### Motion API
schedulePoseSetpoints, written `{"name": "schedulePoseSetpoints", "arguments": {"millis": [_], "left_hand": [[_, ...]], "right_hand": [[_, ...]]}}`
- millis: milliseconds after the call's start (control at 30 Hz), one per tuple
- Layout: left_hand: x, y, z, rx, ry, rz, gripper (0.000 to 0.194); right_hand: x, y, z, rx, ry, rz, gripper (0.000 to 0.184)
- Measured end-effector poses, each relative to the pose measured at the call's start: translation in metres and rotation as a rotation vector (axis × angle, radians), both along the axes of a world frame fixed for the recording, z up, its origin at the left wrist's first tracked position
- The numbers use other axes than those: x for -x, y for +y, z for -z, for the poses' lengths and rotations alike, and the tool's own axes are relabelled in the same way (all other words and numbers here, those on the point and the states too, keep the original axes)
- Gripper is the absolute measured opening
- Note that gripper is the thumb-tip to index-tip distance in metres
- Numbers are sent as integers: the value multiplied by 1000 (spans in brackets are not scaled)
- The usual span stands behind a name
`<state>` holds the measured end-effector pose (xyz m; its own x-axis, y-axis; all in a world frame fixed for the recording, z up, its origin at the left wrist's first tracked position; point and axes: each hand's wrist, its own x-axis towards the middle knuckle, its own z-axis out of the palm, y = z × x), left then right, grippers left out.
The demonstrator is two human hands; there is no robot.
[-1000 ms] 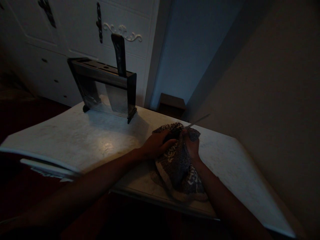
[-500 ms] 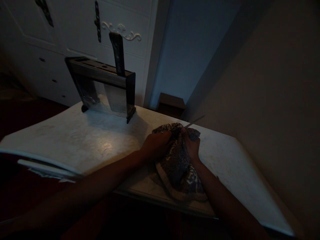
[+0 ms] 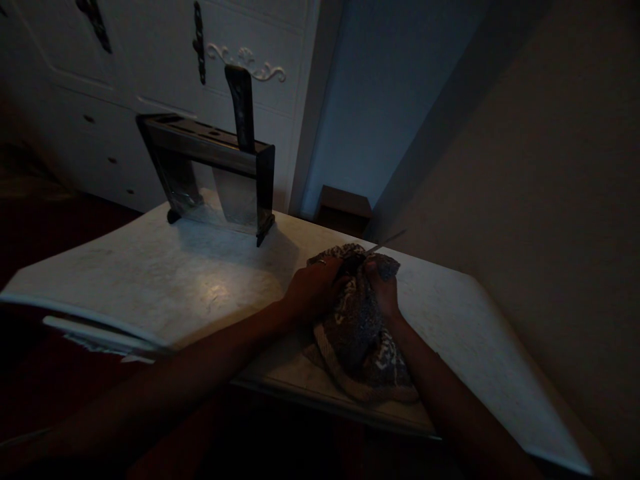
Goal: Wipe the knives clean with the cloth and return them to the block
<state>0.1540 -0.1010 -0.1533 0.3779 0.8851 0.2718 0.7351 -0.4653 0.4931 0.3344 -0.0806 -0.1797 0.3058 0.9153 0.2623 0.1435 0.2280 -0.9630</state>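
My left hand [image 3: 316, 283] is closed around the dark handle of a knife [image 3: 384, 243], whose thin blade points away to the right. A patterned grey and white cloth [image 3: 357, 340] with a pale ribbed border lies bunched under both hands near the front edge. My right hand [image 3: 384, 287] is closed on the upper part of this cloth, close beside the knife's handle. The cloth partly hides the fingers of both hands. Dim light blurs the detail where the hands meet.
A knife block [image 3: 210, 170] with clear sides stands at the back left of the pale marbled tabletop [image 3: 220, 293], one large black-handled knife [image 3: 243, 107] upright in it. White cabinets [image 3: 150, 60] and a brown box [image 3: 344, 207] are behind; a wall [image 3: 540, 167] borders the right side.
The camera view has shifted slightly. My right thumb sits a little lower on the cloth, away from the blade's base; both hands keep their hold.
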Motion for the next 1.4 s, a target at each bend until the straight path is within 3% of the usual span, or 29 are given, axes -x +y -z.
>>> {"name": "schedulePoseSetpoints", "arguments": {"millis": [133, 267, 700, 933, 1200, 1400], "left_hand": [[3, 5, 7, -34, -72, -24, 35], [6, 8, 10, -46, -78, -48, 36], [4, 5, 7, -327, 220, 58, 24], [1, 3, 4, -451, 323, 122, 29], [3, 5, 9, -426, 218, 104, 28], [2, 5, 10, -215, 46, 33, 26]], "right_hand": [[3, -3, 1, 88, 211, -149, 51], [3, -5, 1, 120, 173, -216, 38], [6, -6, -6, 5, 27, 43, 48], [7, -8, -8, 0, -79, 153, 45], [8, -7, -8, 52, -116, 149, 43], [7, -5, -6, 61, -133, 150, 38]]}}
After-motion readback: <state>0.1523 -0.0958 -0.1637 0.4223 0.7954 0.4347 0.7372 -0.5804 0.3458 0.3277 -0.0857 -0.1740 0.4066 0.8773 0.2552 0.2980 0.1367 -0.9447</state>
